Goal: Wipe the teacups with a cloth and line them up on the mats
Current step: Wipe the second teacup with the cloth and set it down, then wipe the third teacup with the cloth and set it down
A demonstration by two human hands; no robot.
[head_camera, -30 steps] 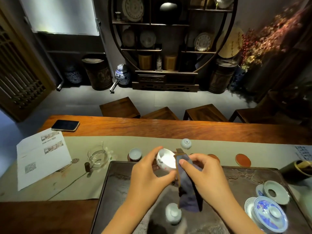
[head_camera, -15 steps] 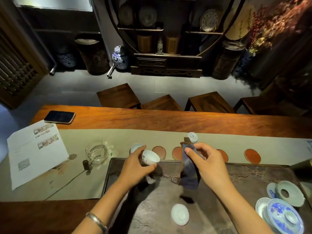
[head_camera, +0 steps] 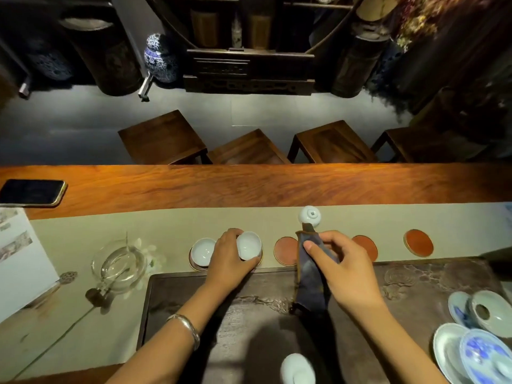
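Note:
My left hand grips a white teacup, upright and right at the second round mat from the left. Another white teacup stands on the first mat just left of it. Three bare red-brown mats follow to the right: one, one partly behind my right hand, and one. My right hand pinches a dark blue cloth that hangs down over the tea tray. An upturned cup sits behind the mats, another on the tray near me.
A dark stone tea tray fills the near middle. Blue-and-white lidded bowls and saucers crowd its right end. A glass pitcher stands to the left, with papers and a phone beyond. Wooden stools line the far side.
My left hand carried the cup away from the cloth, forward and down to the second mat. The right hand kept the cloth and shifted slightly right. The view tilted downward.

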